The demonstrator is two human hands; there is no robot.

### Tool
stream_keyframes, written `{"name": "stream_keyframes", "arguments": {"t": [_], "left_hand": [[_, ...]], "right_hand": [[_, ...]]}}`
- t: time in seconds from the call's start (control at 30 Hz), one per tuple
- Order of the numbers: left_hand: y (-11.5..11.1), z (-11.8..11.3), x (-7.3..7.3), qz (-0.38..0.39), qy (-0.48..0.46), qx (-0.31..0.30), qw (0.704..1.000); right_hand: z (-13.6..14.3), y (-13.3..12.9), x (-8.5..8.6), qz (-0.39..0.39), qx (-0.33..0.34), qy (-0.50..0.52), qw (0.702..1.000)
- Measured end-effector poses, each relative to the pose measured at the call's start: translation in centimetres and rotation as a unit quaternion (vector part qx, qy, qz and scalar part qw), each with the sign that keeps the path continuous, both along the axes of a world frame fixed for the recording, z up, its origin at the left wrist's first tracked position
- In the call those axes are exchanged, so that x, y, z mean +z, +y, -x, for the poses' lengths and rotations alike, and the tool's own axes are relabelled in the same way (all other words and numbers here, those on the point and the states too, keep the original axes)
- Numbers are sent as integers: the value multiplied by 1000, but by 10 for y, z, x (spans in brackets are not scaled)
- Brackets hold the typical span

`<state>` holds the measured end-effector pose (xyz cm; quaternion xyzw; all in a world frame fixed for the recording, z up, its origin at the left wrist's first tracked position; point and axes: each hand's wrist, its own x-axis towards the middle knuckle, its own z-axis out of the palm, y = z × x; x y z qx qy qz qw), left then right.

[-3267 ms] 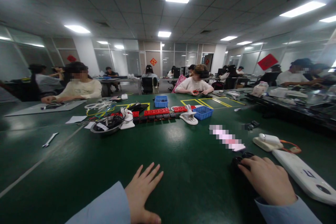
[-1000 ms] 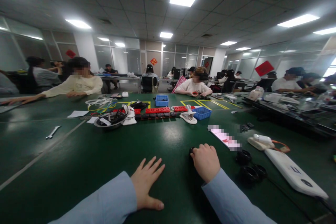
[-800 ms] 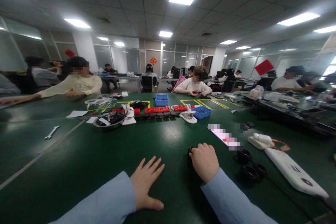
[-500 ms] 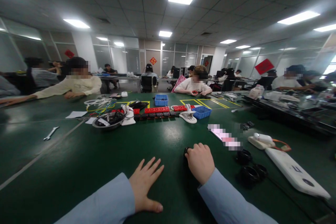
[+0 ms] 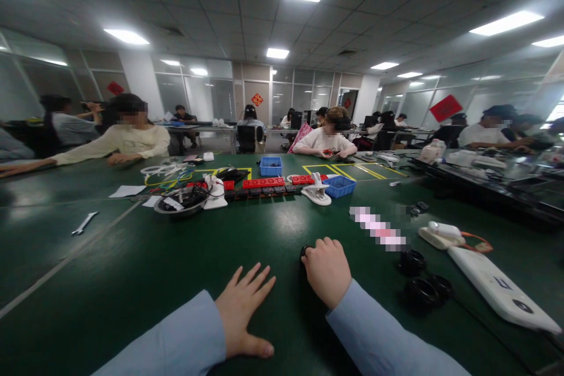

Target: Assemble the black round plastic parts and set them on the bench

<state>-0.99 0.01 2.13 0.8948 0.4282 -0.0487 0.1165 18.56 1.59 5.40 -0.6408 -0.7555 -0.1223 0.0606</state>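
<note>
My left hand [image 5: 244, 314] lies flat on the green tabletop [image 5: 282, 241], fingers spread and holding nothing. To its right, my right hand [image 5: 326, 270] is closed around a small black object [image 5: 304, 252]. Only a dark rounded edge of that object shows past the fingers; the rest is hidden, so I cannot tell its kind. Right of this hand lie several black ring-shaped pieces [image 5: 422, 294] with a cable. A long white device [image 5: 502, 291] with a dark round spot rests beyond them.
Ahead stand a bowl of black cables [image 5: 181, 210], red and black socket blocks [image 5: 263, 183], a white clip stand [image 5: 316, 192] and blue bins [image 5: 338, 187] [image 5: 270, 165]. A wrench [image 5: 84, 223] lies at left. Across the table sit co-workers [image 5: 325, 140] [image 5: 127, 135].
My right hand has shifted slightly left with the small black object. My left hand has stayed in place.
</note>
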Motion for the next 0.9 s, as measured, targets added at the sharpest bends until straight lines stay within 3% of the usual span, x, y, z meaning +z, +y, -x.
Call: {"name": "stream_keyframes", "arguments": {"t": [0.27, 0.43, 0.67, 0.9], "left_hand": [[0, 1, -3, -10, -3, -7, 1000], [4, 8, -10, -37, -60, -18, 997], [16, 17, -24, -131, -138, 64, 980], [15, 16, -29, -155, -189, 77, 967]], "right_hand": [[15, 3, 0, -4, 32, 5, 999], [27, 7, 0, -2, 57, 13, 998], [33, 6, -2, -7, 91, 27, 995], [45, -7, -7, -8, 160, 41, 986]]}}
